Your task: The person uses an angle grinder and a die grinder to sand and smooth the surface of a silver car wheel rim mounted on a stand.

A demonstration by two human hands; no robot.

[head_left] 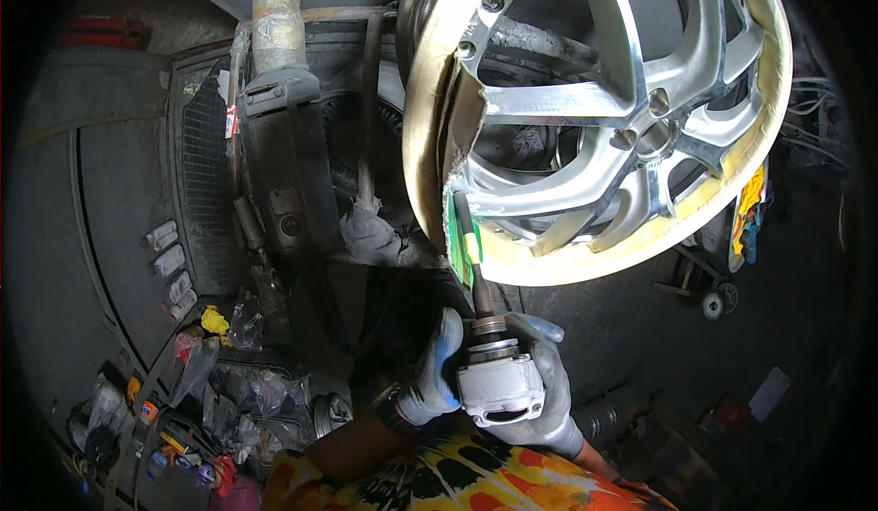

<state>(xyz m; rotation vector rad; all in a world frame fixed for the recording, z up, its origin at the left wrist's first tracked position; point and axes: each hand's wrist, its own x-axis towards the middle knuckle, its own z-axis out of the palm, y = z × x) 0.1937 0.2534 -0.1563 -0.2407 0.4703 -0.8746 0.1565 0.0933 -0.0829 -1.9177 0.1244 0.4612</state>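
Note:
A power grinder (501, 387) with a pale grey head and a long dark spindle (482, 296) is in front of my body, pointing up and away. My right hand (549, 401), in a grey glove, wraps around the grinder's right side. Against its left side is my gloved left hand (433, 369), thumb raised, fingers partly hidden behind the tool. The spindle's tip lies at the lower left edge of a silver alloy wheel (572, 182), beside a green patch (455, 241); I cannot tell whether they touch. Cream-coloured covering (585, 262) lines the wheel's rim, and a bent flap (465, 113) stands off it.
Left of the wheel stands a dark machine post (293, 172) with a wrapped cylinder (277, 21) on top. Bags and assorted clutter (210, 410) lie at lower left. A small caster wheel (713, 305) and coloured cloths (748, 214) are at right.

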